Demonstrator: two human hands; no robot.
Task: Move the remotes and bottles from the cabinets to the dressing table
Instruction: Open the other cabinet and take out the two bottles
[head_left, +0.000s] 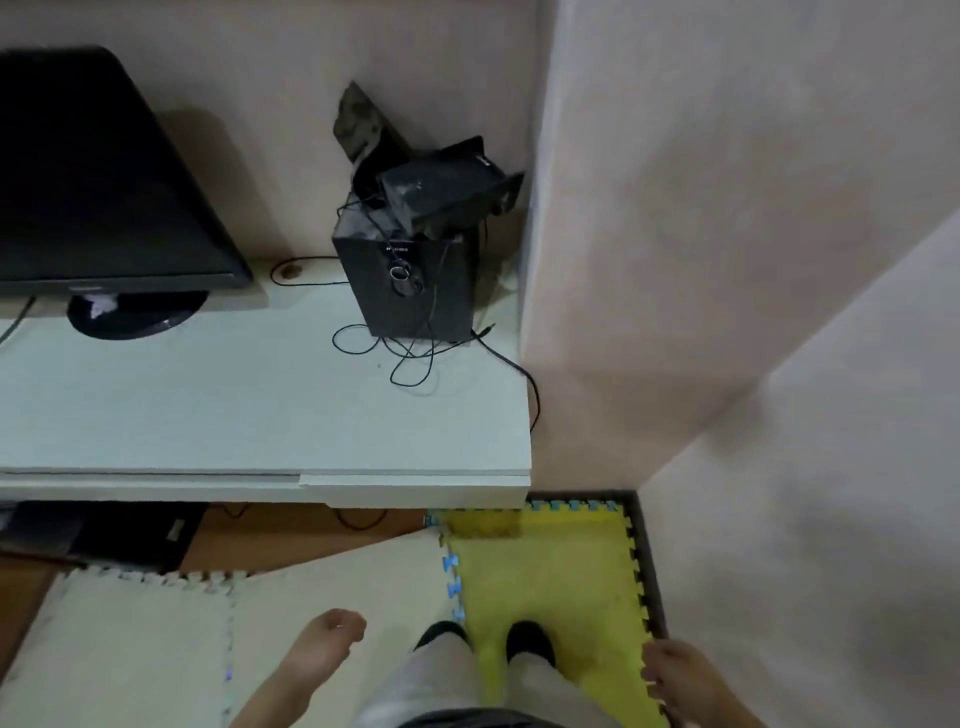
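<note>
No remote or bottle shows in the head view. A white cabinet (260, 415) runs along the wall in front of me. My left hand (327, 647) hangs low at the bottom centre, fingers loosely curled, holding nothing. My right hand (680, 680) hangs at the bottom right with fingers apart, also holding nothing. Both hands are well below and in front of the cabinet top, over the floor mats.
A black monitor (93, 182) stands on the cabinet's left. A black speaker (410, 280) with smaller speakers stacked on top and loose cables (415, 358) sits at its right end. A wall corner (675, 312) juts out on the right. Foam mats (545, 571) cover the floor.
</note>
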